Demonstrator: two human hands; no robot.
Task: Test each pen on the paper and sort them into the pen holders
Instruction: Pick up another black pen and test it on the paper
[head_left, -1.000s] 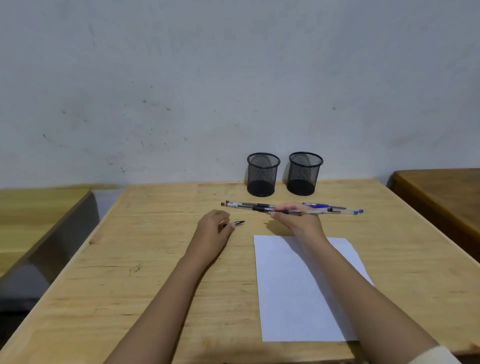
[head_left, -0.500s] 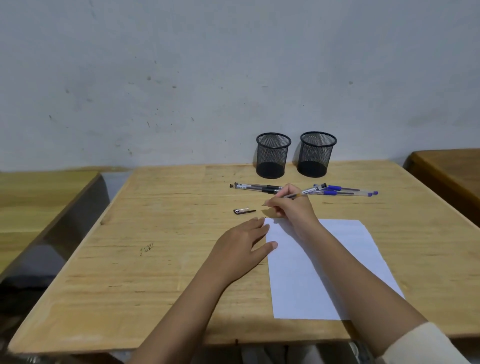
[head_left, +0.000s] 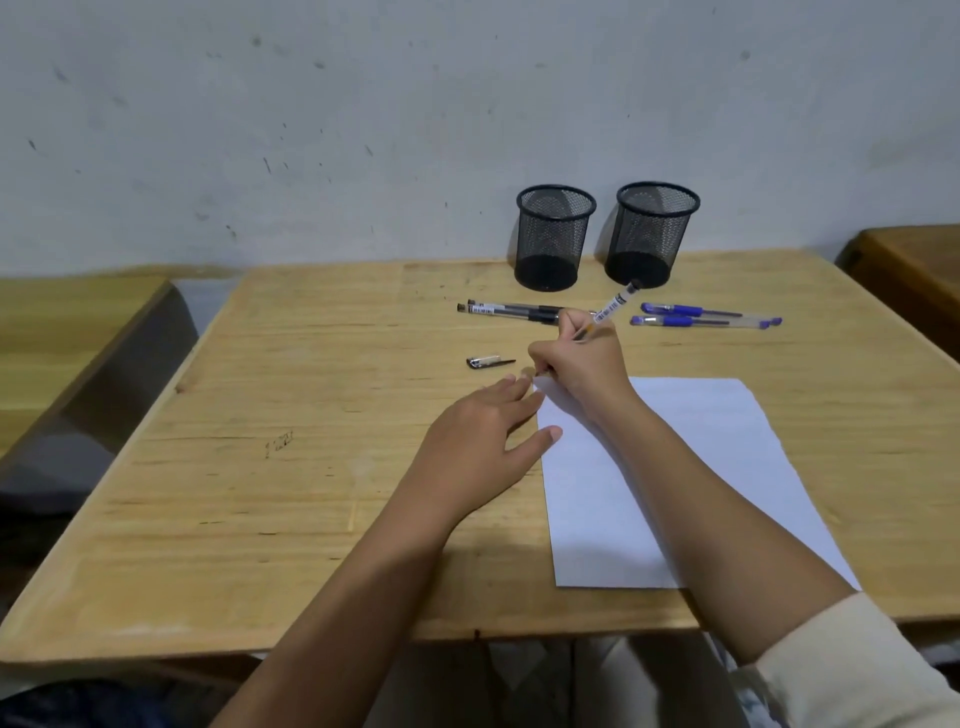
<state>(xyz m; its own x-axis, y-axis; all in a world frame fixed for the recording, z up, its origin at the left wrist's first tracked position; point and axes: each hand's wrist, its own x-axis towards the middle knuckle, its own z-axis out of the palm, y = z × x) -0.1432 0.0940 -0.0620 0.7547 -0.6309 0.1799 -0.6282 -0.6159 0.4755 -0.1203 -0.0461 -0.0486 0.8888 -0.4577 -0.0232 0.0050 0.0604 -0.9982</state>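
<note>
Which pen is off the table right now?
The black pen gripped in the right hand, tilted up; the other black pens and both blue pens lie flat on the table.

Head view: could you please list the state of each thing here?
Pen, held tilted, tip hidden.
Cap, off, lying loose.
Black pens, lying flat.
Blue pens, capped, lying flat.
Left holder, empty.
Right holder, empty.
Paper, flat, unmarked where visible.
Left hand, open, touching paper's edge.
Right hand, grips pen.

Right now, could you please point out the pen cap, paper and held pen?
pen cap (head_left: 488, 361): head view, its middle.
paper (head_left: 727, 441): head view, bare right half.
held pen (head_left: 613, 307): head view, labelled barrel.
</note>
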